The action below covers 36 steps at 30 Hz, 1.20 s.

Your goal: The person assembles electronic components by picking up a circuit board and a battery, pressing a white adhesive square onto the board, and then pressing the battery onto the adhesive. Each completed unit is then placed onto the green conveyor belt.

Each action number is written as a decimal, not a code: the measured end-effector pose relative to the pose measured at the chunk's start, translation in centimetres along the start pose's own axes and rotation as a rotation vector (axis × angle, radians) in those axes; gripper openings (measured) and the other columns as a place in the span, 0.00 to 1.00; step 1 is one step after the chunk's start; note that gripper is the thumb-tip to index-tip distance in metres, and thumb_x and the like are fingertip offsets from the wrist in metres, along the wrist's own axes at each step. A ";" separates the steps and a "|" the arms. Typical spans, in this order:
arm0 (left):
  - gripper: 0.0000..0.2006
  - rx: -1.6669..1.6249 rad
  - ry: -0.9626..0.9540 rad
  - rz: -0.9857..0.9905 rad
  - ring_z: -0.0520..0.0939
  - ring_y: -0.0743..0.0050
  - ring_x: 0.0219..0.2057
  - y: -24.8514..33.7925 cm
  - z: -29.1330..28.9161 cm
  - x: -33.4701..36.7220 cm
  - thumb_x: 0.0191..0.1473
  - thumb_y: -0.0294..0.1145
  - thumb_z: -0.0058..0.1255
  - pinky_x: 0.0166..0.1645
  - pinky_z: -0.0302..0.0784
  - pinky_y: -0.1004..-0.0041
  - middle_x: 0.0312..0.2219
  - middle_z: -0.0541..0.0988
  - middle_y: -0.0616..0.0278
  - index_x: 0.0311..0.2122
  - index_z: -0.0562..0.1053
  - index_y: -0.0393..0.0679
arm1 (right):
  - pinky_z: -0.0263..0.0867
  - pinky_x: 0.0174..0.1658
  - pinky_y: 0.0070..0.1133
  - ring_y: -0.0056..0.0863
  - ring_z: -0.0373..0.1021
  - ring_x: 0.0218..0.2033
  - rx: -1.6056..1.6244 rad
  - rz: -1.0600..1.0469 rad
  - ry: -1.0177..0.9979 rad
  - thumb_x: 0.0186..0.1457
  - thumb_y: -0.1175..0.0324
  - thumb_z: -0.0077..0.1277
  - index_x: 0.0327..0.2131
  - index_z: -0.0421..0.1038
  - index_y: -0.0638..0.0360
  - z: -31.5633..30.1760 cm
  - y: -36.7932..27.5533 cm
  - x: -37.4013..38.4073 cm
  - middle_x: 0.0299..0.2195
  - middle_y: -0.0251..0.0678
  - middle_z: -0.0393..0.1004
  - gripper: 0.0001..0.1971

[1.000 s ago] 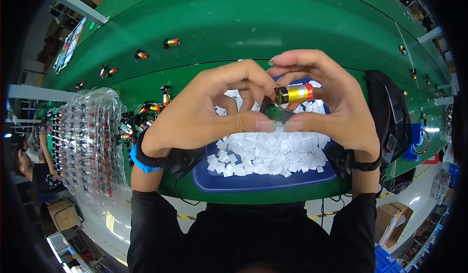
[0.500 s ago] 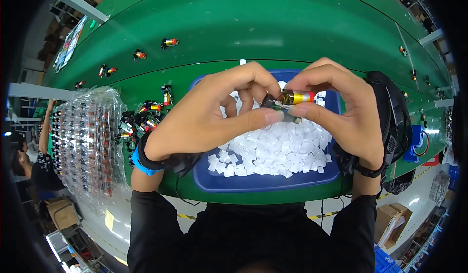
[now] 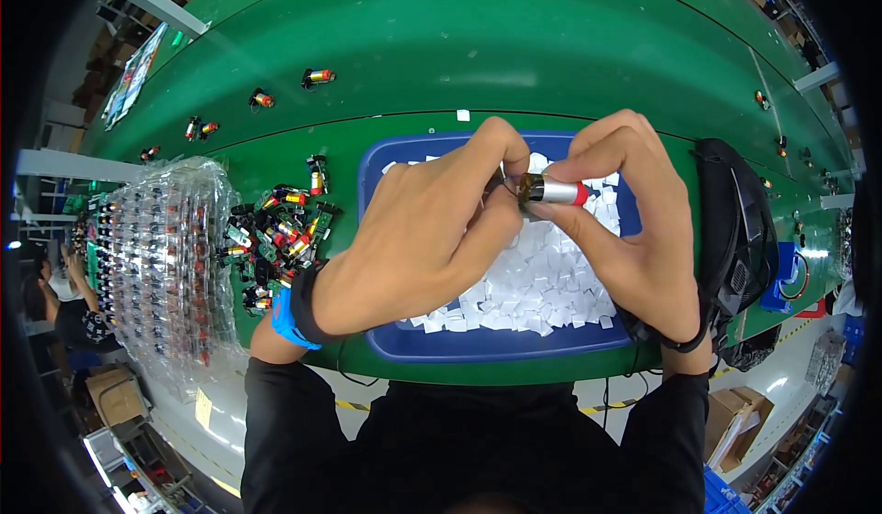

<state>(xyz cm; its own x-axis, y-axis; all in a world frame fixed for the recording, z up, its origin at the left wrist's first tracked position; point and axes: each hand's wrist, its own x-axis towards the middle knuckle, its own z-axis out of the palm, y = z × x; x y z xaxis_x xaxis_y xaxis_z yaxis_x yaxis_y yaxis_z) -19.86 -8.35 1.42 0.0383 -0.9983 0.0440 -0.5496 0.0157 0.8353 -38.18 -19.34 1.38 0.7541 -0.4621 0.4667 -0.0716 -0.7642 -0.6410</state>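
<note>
Red at three o'clock, dark end at nine.
Gripping battery (image 3: 561, 191) with right hand (image 3: 649, 225); pinching hidden part beside dark end with left hand (image 3: 427, 225).

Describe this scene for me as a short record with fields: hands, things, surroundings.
Right hand: holds a small silver-and-red cylinder
Left hand: fingertips at the cylinder's left end; what they pinch is mostly hidden
Beneath hands: blue plastic tray with white square pieces
Left of tray: jumbled pile of small electronic parts; clear plastic stack
Right of tray: black bag
Surface: glossy green table
</note>
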 end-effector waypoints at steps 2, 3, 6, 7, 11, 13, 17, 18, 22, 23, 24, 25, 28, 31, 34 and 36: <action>0.05 -0.049 -0.062 -0.070 0.79 0.74 0.34 0.1 -0.2 0.2 0.58 0.22 0.41 0.36 0.73 0.72 0.35 0.79 0.60 0.39 0.67 0.40 | 0.64 0.41 0.24 0.32 0.69 0.38 0.018 -0.016 0.004 0.39 0.81 0.67 0.32 0.72 0.62 0.1 0.4 0.0 0.34 0.37 0.72 0.15; 0.05 -0.050 -0.063 -0.071 0.79 0.74 0.34 -0.3 -0.1 0.4 0.58 0.22 0.41 0.36 0.73 0.72 0.35 0.79 0.60 0.39 0.67 0.40 | 0.64 0.41 0.24 0.32 0.70 0.37 0.026 -0.025 0.006 0.38 0.81 0.68 0.32 0.72 0.62 0.1 0.5 0.1 0.34 0.37 0.72 0.16; 0.07 -0.451 -0.151 -0.043 0.77 0.69 0.46 -1.8 -0.4 0.9 0.59 0.26 0.39 0.51 0.70 0.71 0.42 0.77 0.54 0.41 0.69 0.39 | 0.65 0.41 0.26 0.33 0.70 0.37 0.018 -0.126 -0.012 0.37 0.80 0.68 0.31 0.73 0.61 -0.4 0.8 0.6 0.34 0.36 0.75 0.16; 0.07 -0.450 -0.148 -0.043 0.77 0.69 0.46 -2.1 -0.6 0.9 0.59 0.26 0.39 0.51 0.70 0.71 0.42 0.77 0.54 0.41 0.69 0.39 | 0.66 0.41 0.27 0.33 0.70 0.37 0.013 -0.176 -0.021 0.37 0.80 0.69 0.31 0.73 0.60 -0.5 0.8 0.7 0.33 0.36 0.76 0.16; 0.13 -1.302 -0.196 -0.247 0.76 0.74 0.47 -2.1 -1.2 1.3 0.64 0.32 0.42 0.53 0.68 0.70 0.43 0.78 0.58 0.48 0.72 0.35 | 0.68 0.40 0.28 0.34 0.71 0.37 -0.058 -0.328 0.018 0.36 0.80 0.69 0.30 0.73 0.59 0.5 0.9 0.5 0.34 0.36 0.80 0.16; 0.15 -1.276 -0.143 -0.260 0.76 0.75 0.46 -2.1 -0.9 1.4 0.65 0.32 0.44 0.53 0.70 0.70 0.43 0.79 0.58 0.50 0.72 0.33 | 0.69 0.40 0.27 0.34 0.71 0.37 -0.049 -0.307 0.027 0.36 0.80 0.69 0.31 0.74 0.59 0.2 1.0 0.6 0.35 0.37 0.81 0.16; 0.14 -0.939 -0.106 -0.140 0.78 0.73 0.44 -1.2 -1.0 1.2 0.64 0.29 0.44 0.52 0.74 0.68 0.44 0.77 0.57 0.50 0.72 0.34 | 0.70 0.39 0.26 0.35 0.72 0.37 -0.032 -0.242 0.071 0.37 0.80 0.69 0.32 0.75 0.59 -0.4 0.8 0.6 0.36 0.37 0.82 0.16; 0.13 -0.776 -0.101 -0.078 0.79 0.71 0.43 -1.1 -1.0 1.2 0.63 0.28 0.44 0.51 0.76 0.67 0.45 0.77 0.56 0.50 0.72 0.35 | 0.70 0.38 0.25 0.34 0.72 0.37 -0.033 -0.219 0.098 0.37 0.80 0.69 0.33 0.75 0.59 -0.5 0.6 0.5 0.36 0.37 0.83 0.16; 0.15 -0.798 -0.137 -0.147 0.81 0.78 0.35 -1.5 -1.1 0.7 0.59 0.22 0.51 0.38 0.81 0.76 0.37 0.79 0.58 0.51 0.70 0.32 | 0.69 0.37 0.24 0.34 0.72 0.36 -0.112 -0.284 0.083 0.38 0.80 0.68 0.33 0.77 0.59 -0.3 0.4 0.4 0.36 0.35 0.83 0.16; 0.15 -0.798 -0.134 -0.148 0.81 0.78 0.35 -1.4 -1.1 0.7 0.59 0.22 0.51 0.38 0.81 0.76 0.37 0.79 0.58 0.51 0.70 0.32 | 0.69 0.37 0.24 0.34 0.72 0.35 -0.152 -0.325 0.062 0.38 0.80 0.68 0.33 0.77 0.59 -0.2 0.4 0.5 0.36 0.35 0.83 0.15; 0.15 -0.747 -0.141 -0.153 0.82 0.78 0.35 -1.3 -1.1 0.7 0.59 0.22 0.51 0.37 0.81 0.76 0.36 0.79 0.59 0.51 0.70 0.31 | 0.69 0.37 0.24 0.34 0.72 0.35 -0.152 -0.325 0.060 0.38 0.80 0.68 0.33 0.77 0.59 -0.1 0.3 0.4 0.36 0.35 0.83 0.15; 0.16 -0.695 -0.146 -0.157 0.82 0.78 0.35 -1.2 -1.1 0.6 0.58 0.22 0.51 0.35 0.81 0.77 0.35 0.79 0.59 0.51 0.69 0.31 | 0.69 0.36 0.24 0.34 0.72 0.35 -0.179 -0.330 0.092 0.38 0.79 0.68 0.32 0.77 0.59 0.2 0.3 0.3 0.35 0.34 0.83 0.15; 0.16 -0.638 -0.141 -0.159 0.83 0.77 0.35 -0.8 -1.0 0.4 0.58 0.22 0.52 0.34 0.83 0.77 0.35 0.79 0.58 0.52 0.69 0.31 | 0.69 0.36 0.23 0.33 0.71 0.35 -0.232 -0.340 0.155 0.37 0.79 0.68 0.31 0.78 0.59 0.6 0.3 0.2 0.35 0.34 0.83 0.14; 0.17 -0.626 -0.131 -0.148 0.84 0.75 0.37 -0.7 -0.8 0.5 0.58 0.22 0.54 0.36 0.84 0.76 0.36 0.80 0.56 0.52 0.69 0.31 | 0.68 0.35 0.23 0.33 0.71 0.35 -0.239 -0.325 0.158 0.37 0.79 0.68 0.28 0.77 0.59 0.3 0.5 0.4 0.35 0.34 0.83 0.12; 0.18 -0.722 -0.156 -0.093 0.84 0.71 0.39 -0.6 -1.0 1.0 0.58 0.21 0.57 0.38 0.86 0.73 0.41 0.80 0.50 0.53 0.69 0.31 | 0.68 0.35 0.23 0.33 0.71 0.35 -0.275 -0.365 0.199 0.38 0.80 0.68 0.29 0.77 0.60 0.5 0.1 0.4 0.34 0.35 0.82 0.12; 0.18 -0.766 -0.130 -0.058 0.84 0.70 0.40 -0.9 -1.0 1.1 0.58 0.21 0.57 0.38 0.87 0.72 0.42 0.80 0.49 0.53 0.69 0.31 | 0.68 0.35 0.24 0.33 0.71 0.35 -0.295 -0.384 0.228 0.39 0.81 0.68 0.29 0.77 0.60 0.5 -0.2 0.4 0.34 0.36 0.82 0.12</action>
<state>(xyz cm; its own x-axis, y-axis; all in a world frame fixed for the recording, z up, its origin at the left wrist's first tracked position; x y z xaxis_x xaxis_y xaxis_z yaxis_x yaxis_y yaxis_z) -18.47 -9.35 1.26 -0.0749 -0.9965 -0.0361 0.1821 -0.0493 0.9820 -37.55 -19.20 1.43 0.6039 -0.1855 0.7752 -0.0238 -0.9763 -0.2151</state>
